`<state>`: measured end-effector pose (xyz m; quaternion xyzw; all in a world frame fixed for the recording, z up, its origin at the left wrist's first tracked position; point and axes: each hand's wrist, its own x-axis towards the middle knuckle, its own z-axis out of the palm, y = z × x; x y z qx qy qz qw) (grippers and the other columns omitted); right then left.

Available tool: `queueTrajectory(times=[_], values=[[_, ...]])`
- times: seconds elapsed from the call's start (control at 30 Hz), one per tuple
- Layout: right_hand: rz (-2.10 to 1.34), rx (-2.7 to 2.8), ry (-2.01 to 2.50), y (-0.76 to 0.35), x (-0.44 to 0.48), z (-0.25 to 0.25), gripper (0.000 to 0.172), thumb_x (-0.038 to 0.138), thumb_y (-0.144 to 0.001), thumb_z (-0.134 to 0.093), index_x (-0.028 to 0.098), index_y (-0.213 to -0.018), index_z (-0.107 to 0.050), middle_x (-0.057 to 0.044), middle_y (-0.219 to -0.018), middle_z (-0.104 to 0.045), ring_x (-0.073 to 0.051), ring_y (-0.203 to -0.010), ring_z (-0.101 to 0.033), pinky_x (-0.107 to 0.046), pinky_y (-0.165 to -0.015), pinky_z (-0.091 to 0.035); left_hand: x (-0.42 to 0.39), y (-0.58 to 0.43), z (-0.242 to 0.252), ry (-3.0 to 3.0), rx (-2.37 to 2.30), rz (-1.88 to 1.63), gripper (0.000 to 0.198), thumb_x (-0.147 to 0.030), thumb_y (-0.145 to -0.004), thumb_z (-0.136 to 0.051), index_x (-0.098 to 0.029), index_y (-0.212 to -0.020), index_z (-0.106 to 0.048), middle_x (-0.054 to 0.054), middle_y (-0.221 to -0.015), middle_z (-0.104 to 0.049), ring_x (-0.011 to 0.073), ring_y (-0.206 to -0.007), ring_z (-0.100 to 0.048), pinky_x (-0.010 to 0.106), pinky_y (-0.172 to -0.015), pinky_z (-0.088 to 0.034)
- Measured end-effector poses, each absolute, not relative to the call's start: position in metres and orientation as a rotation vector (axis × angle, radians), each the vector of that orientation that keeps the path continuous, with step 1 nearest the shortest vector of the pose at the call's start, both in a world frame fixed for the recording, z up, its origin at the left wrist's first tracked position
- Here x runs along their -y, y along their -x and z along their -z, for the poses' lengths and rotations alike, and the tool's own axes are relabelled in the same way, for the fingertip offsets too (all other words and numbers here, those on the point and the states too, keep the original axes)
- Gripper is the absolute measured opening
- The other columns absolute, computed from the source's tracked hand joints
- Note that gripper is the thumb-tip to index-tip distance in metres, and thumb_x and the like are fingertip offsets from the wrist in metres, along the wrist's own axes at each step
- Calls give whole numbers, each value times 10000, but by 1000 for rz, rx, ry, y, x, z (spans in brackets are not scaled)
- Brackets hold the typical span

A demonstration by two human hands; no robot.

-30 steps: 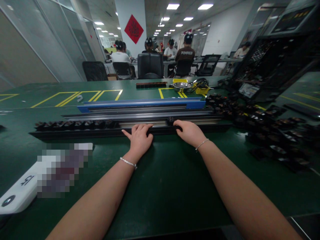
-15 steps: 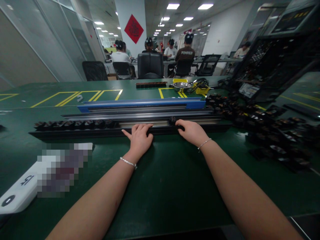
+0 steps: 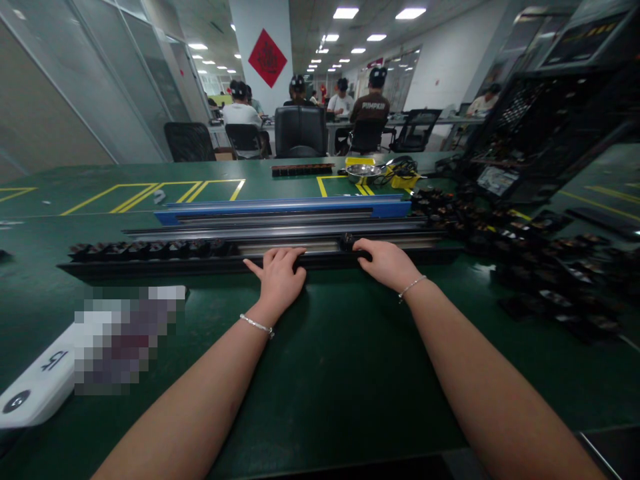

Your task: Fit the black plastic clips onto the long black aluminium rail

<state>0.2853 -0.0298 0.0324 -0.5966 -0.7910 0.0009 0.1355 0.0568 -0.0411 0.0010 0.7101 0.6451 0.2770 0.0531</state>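
A long black rail (image 3: 150,268) with a pale metal channel lies across the table in front of me. Several small black blocks (image 3: 165,249) stand in a row in its left part. My left hand (image 3: 280,273) lies over the rail's front edge, fingers spread and thumb out to the side. Farther right, a single black block (image 3: 346,241) sits in the channel. My right hand (image 3: 384,260) has its curled fingers against that block, with the thumb low at the rail's front wall. The fingertips are partly hidden.
Behind the rail lie a grey metal rail (image 3: 280,231) and a blue rail (image 3: 390,209). A heap of black parts (image 3: 565,293) spreads at the right, below a black bin (image 3: 540,127). A white object (image 3: 45,380) lies front left. A metal bowl (image 3: 363,173) stands at the back.
My right hand has shifted very slightly to the right. My left hand, the rail and the blocks look the same.
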Motion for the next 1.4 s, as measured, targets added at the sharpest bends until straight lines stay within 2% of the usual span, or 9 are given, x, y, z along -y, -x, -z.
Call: queueTrajectory(times=[0.4,0.67,1.03,1.2,1.4], values=[[11,2264,1760,-290,30,-32,280,237,-810,-495,248,-1065,-610,-37,-1025,-683,-205,-906,-620,-302,-776,-443,41,-56,0,-2173,-1919,-892,400,-227,-771,-467,-361,-1125,-598,11,-1174,-627,296,-1215,-402,766,-981,88],[-6,2249,1758,-293,29,-31,263,239,-806,-498,244,-1042,-613,-36,-1009,-687,-209,-900,-621,-299,-763,-442,41,-57,-1,-2156,-1938,-861,389,-224,-777,-465,-351,-1121,-595,1,-1186,-623,278,-1219,-393,766,-979,92],[-13,2275,1711,-298,29,-30,296,225,-798,-505,250,-1074,-610,-34,-1057,-680,-217,-946,-619,-327,-825,-446,42,-57,-1,-2165,-1919,-883,387,-218,-775,-472,-353,-1116,-595,-4,-1184,-625,283,-1217,-395,776,-972,88],[-34,2255,1743,-300,28,-30,278,232,-802,-505,255,-1057,-613,-28,-1037,-683,-214,-920,-620,-318,-789,-451,42,-57,-2,-2156,-1942,-849,391,-220,-781,-479,-350,-1130,-595,8,-1198,-619,288,-1230,-389,751,-1000,90],[-30,2248,1757,-304,27,-31,262,238,-789,-515,254,-1028,-622,-23,-1016,-686,-213,-900,-621,-313,-778,-445,41,-56,0,-2173,-1911,-900,390,-215,-775,-480,-358,-1119,-597,0,-1176,-628,292,-1215,-398,782,-969,86]])
